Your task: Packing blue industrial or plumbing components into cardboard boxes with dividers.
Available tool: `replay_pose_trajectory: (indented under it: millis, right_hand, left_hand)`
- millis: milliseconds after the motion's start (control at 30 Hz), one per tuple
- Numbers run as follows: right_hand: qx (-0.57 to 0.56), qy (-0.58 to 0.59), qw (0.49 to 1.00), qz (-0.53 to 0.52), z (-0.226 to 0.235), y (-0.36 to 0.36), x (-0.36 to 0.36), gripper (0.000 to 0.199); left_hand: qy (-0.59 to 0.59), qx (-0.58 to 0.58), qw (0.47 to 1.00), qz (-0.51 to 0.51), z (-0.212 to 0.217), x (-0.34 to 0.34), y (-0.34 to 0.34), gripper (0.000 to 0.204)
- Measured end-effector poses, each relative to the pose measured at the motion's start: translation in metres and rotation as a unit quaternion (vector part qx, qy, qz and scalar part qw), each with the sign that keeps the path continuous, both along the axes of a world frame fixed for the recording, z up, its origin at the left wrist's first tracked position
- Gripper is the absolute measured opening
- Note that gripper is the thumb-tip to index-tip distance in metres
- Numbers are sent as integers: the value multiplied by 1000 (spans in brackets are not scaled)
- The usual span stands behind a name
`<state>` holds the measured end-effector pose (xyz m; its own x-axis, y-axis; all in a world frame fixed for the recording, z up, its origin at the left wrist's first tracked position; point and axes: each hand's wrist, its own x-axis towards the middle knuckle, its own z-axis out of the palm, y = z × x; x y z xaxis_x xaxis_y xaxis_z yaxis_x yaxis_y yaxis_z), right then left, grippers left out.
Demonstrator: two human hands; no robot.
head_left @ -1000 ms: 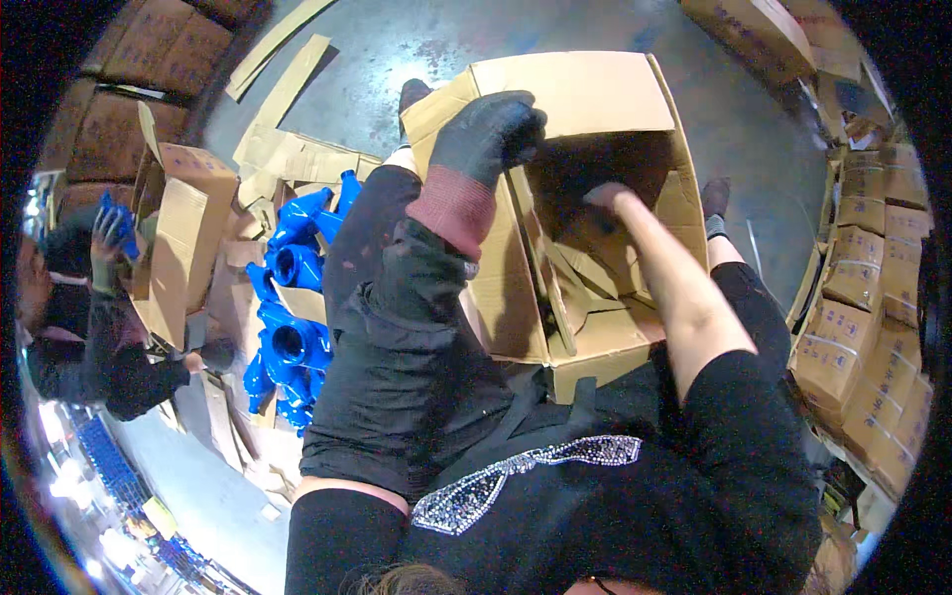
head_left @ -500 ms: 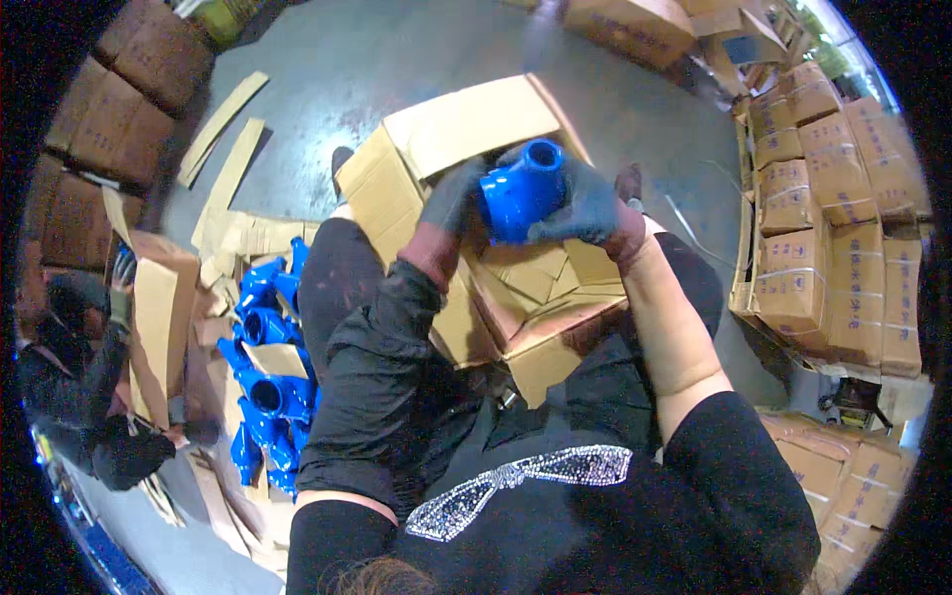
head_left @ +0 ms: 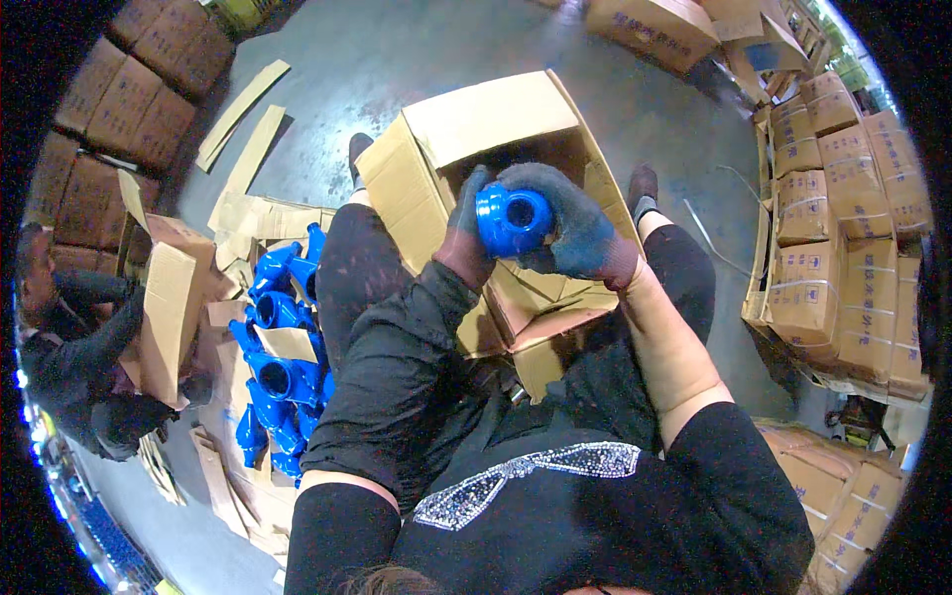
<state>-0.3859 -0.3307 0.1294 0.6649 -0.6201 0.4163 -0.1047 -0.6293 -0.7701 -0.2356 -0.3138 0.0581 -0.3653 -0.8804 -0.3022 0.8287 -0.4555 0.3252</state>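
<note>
A glossy blue pipe fitting (head_left: 508,236) with a round opening faces up at me. Both of my gloved hands hold it above an open cardboard box (head_left: 496,117) between my legs. The fingers of my left hand (head_left: 464,234) press against the fitting's left side. My right hand (head_left: 583,226) wraps round its right side and far edge. Folded cardboard pieces (head_left: 555,297) lie in the near part of the box; its far inside is in shadow, partly hidden by my hands.
Several similar blue fittings (head_left: 276,379) are piled on cardboard at my left. Beyond them another person (head_left: 84,357) handles a carton (head_left: 167,297). Strapped cartons (head_left: 808,273) are stacked at right, more cartons (head_left: 129,109) at far left. Loose cardboard strips (head_left: 243,114) lie on the floor.
The fitting has been turned and brought slightly nearer, so a different opening faces me. Both hands have shifted their hold on it. The other person's carton has moved slightly.
</note>
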Motion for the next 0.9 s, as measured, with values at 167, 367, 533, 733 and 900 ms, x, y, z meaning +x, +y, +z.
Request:
replay_pose_trajectory:
  millis: [167, 367, 533, 733, 900]
  right_hand:
    - [72, 16, 997, -10, -14, -5, -5, 70]
    - [255, 0, 963, -84, -10, -8, -9, 77]
    - [504, -294, 812, -12, -16, -20, -29, 65]
    - [590, -345, 728, -41, -41, -16, -37, 55]
    - [601, -292, 743, 25, -48, -34, -18, 36]
  left_hand:
    - [31, 6, 999, -25, -16, -2, -8, 49]
    - [-33, -9, 999, -15, -3, -10, -4, 68]
    - [-64, -71, 985, -143, 8, -16, 6, 93]
    - [-70, -76, 988, -116, 12, -44, 40, 60]
    - [-108, 58, 990, -70, -1, -38, 51, 32]
